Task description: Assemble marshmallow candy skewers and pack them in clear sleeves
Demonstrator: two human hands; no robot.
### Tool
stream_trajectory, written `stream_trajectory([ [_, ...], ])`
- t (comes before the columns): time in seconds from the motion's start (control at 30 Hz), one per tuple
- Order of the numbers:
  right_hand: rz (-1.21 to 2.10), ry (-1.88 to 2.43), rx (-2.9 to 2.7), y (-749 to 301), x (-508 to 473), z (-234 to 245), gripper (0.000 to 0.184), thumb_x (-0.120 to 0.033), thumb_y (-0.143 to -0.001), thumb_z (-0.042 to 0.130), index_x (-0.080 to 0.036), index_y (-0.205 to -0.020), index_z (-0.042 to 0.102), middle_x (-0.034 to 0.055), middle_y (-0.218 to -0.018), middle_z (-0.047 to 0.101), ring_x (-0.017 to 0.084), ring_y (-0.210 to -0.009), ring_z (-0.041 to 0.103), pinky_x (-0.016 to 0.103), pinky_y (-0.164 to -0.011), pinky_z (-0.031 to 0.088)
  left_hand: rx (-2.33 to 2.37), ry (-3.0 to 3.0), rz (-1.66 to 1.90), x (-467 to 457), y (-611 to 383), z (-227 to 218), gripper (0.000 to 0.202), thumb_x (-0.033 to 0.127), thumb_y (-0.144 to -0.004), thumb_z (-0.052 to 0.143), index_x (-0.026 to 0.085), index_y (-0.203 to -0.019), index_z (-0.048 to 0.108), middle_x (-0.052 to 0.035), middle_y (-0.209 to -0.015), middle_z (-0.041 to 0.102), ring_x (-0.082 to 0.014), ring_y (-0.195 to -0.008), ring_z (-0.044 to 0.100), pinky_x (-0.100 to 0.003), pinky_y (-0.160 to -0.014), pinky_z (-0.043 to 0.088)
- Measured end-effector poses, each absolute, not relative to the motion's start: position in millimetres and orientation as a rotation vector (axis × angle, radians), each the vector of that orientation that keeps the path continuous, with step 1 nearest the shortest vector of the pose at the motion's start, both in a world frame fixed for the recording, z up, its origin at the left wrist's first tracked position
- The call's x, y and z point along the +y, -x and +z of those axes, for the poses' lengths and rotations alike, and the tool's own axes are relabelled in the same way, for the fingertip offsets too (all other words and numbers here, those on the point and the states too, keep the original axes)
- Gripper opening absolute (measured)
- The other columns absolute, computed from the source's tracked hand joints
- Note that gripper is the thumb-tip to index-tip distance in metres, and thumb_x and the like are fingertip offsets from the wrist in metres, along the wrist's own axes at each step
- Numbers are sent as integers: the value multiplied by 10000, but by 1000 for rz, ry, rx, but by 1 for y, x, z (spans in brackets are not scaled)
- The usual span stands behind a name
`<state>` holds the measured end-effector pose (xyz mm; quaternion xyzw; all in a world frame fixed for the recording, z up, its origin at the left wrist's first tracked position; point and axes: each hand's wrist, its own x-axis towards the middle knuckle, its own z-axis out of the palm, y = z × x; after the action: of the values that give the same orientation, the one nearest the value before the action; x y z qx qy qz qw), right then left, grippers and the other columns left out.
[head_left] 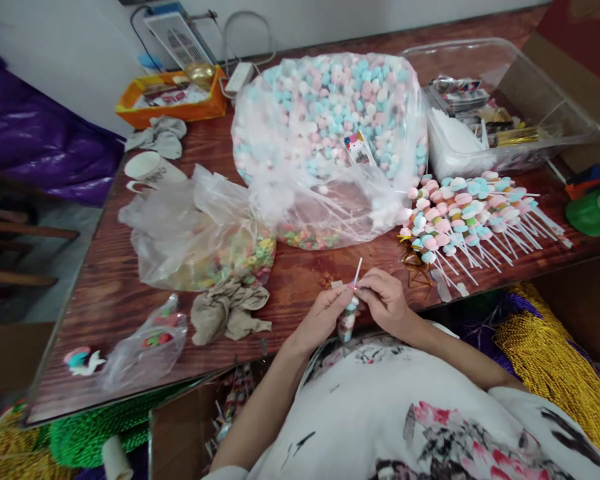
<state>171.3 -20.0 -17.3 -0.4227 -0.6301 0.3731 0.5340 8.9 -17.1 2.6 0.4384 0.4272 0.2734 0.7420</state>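
Note:
Close to my body, at the table's front edge, both hands meet on a marshmallow skewer [348, 319] in a clear wrapper. Its white stick points up and the pastel candies hang below. My left hand [325, 313] pinches the neck of the wrapper from the left. From the right, my right hand [384, 299] pinches at the same spot, where something small and pinkish shows at the stick; its exact kind is hidden by the fingers. To the right lies a pile of marshmallow skewers [463, 210] with their sticks toward the front.
A big bag of pastel marshmallows [330, 107] stands at the back. Left of it lie a bag of colourful gummies [205, 233], crumpled gloves [227, 310] and a white cup [155, 170]. A clear plastic bin [460, 160] and orange tray [173, 110] stand further back.

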Motion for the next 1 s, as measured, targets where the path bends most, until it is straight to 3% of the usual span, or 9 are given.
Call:
stream_trajectory([
  [0.27, 846, 1059, -1560, -165, -18, -14, 190, -218, -919, 499, -192, -790, 635, 29, -730, 602, 144, -723, 562, 290, -704, 474, 852, -884, 434, -11, 4, -6, 341, 472, -851, 608, 137, -818, 556, 25, -657, 508, -34, -448, 364, -163, -410, 312],
  [0.33, 960, 1066, -1523, -167, -15, -15, 129, -246, -909, 530, -192, -974, 628, 45, -899, 629, 134, -783, 563, 282, -758, 481, 849, -783, 471, -9, 4, -10, 329, 448, -833, 631, 144, -767, 524, 23, -637, 514, -40, -437, 368, -168, -396, 301],
  [0.43, 1290, 956, -1418, -169, -14, -19, 452, -335, -843, 641, -207, -1252, 497, 57, -1112, 597, 112, -824, 563, 262, -778, 494, 833, -673, 491, -10, 3, -15, 348, 425, -810, 658, 146, -684, 492, 18, -567, 502, -62, -444, 406, -182, -410, 309],
  [0.53, 1498, 847, -1314, -168, -17, -25, 345, -426, -788, 697, -177, -1011, 613, 9, -890, 614, 114, -774, 569, 255, -751, 492, 753, -590, 424, -14, 2, -15, 395, 441, -794, 668, 148, -620, 469, 21, -511, 470, -65, -413, 391, -202, -418, 311],
  [0.6, 1457, 853, -1281, -166, -18, -26, 282, -441, -798, 686, -168, -768, 622, -6, -760, 585, 117, -722, 561, 262, -728, 484, 675, -561, 364, -16, 2, -13, 438, 484, -797, 652, 156, -595, 442, 23, -496, 452, -65, -396, 376, -216, -425, 319],
  [0.67, 1356, 877, -1255, -165, -18, -25, 303, -426, -829, 655, -173, -674, 598, -3, -718, 577, 120, -685, 551, 271, -703, 478, 649, -591, 327, -17, 2, -10, 433, 517, -804, 633, 153, -633, 474, 8, -535, 484, -79, -430, 414, -219, -437, 330],
  [0.8, 1171, 961, -1279, -166, -20, -18, 287, -366, -887, 584, -182, -668, 569, 9, -716, 581, 124, -667, 550, 277, -669, 478, 761, -773, 320, -21, 6, -9, 382, 506, -827, 624, 141, -758, 536, 7, -621, 512, -56, -460, 386, -183, -419, 271],
  [0.9, 958, 1105, -1419, -184, -28, -13, 223, -307, -917, 535, -185, -739, 591, 27, -777, 608, 135, -739, 586, 291, -718, 494, 887, -829, 370, -25, 8, -11, 378, 489, -851, 598, 152, -709, 498, 36, -577, 452, -37, -426, 307, -173, -391, 218],
  [1.0, 656, 1366, -1583, -221, -40, -14, 113, -252, -907, 550, -195, -873, 641, 56, -905, 639, 166, -870, 605, 325, -796, 493, 921, -720, 534, -25, 8, -10, 379, 445, -830, 623, 165, -654, 437, 40, -563, 423, -52, -456, 355, -175, -407, 268],
])
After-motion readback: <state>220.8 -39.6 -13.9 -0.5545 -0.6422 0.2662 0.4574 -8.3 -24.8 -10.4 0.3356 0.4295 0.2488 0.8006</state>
